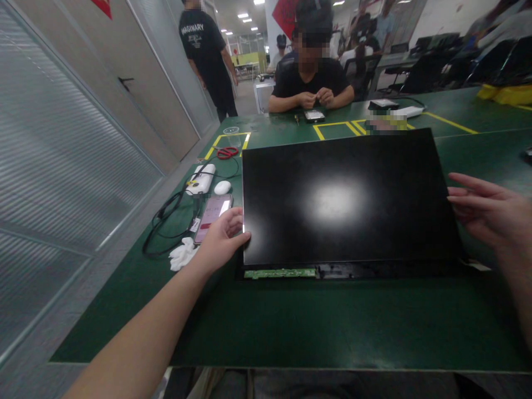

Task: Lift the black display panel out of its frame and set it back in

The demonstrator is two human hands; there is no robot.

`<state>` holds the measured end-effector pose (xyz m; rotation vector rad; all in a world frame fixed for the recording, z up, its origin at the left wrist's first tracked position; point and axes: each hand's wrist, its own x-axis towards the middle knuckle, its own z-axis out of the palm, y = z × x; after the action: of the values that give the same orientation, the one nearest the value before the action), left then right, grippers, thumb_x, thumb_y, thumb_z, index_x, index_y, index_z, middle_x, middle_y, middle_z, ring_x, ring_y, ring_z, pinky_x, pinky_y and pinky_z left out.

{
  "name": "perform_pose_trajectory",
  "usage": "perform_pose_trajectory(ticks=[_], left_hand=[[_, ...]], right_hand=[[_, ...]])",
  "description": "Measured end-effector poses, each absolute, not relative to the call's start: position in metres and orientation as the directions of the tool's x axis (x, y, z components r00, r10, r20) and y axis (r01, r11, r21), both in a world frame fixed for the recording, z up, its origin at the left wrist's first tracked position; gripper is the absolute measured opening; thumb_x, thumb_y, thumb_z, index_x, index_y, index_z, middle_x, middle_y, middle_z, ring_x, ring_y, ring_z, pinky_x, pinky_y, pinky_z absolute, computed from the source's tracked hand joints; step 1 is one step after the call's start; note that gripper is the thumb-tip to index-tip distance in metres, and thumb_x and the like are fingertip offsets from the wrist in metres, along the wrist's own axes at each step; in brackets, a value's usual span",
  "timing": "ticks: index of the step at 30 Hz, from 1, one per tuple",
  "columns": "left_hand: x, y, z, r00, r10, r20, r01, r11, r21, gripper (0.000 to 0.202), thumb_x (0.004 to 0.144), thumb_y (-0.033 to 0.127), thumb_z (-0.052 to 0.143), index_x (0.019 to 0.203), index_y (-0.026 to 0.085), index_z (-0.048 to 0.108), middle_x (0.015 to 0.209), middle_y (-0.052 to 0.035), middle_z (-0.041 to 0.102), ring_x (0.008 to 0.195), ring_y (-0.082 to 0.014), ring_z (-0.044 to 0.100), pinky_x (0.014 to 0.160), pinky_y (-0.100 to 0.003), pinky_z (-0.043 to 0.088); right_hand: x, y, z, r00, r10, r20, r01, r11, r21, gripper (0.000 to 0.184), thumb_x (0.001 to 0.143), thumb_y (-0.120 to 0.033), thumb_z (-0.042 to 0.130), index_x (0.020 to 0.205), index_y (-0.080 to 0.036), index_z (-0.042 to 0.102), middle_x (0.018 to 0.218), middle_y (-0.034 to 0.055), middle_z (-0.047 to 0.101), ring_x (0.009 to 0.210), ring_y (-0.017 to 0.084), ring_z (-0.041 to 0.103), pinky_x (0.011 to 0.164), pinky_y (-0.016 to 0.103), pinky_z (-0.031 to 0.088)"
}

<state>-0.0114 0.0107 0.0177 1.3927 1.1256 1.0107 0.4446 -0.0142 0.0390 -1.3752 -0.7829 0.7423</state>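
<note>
A large black LCD panel (pixel 349 194) is tilted up over the green table, with a bright reflection in its middle. My left hand (pixel 226 230) grips its left edge, thumb on the front and fingers partly behind. At the right edge, my right hand (pixel 492 208) has its fingers stretched out and apart; they are close to the panel, and I cannot tell if they touch it. Beneath the panel's lower edge lies a dark frame (pixel 366 271) with a green circuit board strip (pixel 280 273).
Left of the panel lie a phone (pixel 213 213), white crumpled material (pixel 182 254), a white device (pixel 201 179), black cables (pixel 160 224) and red-handled scissors (pixel 227 153). Across the green table (pixel 332 324), a person (pixel 311 83) handles something small behind a hard drive (pixel 314 116).
</note>
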Motion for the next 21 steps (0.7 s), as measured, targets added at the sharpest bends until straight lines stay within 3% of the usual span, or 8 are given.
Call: perform_pose_trajectory(ticks=[11,21], left_hand=[[-0.01,0.01,0.022,0.218,0.976,0.02,0.103,-0.043,0.994,0.043,0.063,0.015,0.078,0.102,0.02,0.06,0.09,-0.0014,0.071,0.087,-0.0195,0.069,0.094,-0.038,0.051],[-0.012,0.011,0.019,0.206,0.979,0.011,0.109,-0.034,0.993,0.046,0.063,0.015,0.079,0.105,0.019,0.061,0.09,-0.0015,0.071,0.09,-0.0206,0.07,0.089,-0.035,0.053]], right_hand=[[0.455,-0.008,0.029,0.511,0.86,0.013,-0.011,0.022,-1.0,0.045,0.049,-0.004,0.052,0.088,-0.026,0.059,0.066,-0.0032,0.055,0.051,0.001,0.047,0.044,0.008,0.039],[0.453,-0.011,0.029,0.503,0.86,0.088,0.098,0.045,-0.994,0.05,0.048,-0.002,0.052,0.091,-0.026,0.058,0.076,-0.0021,0.054,0.056,0.004,0.047,0.042,0.012,0.04]])
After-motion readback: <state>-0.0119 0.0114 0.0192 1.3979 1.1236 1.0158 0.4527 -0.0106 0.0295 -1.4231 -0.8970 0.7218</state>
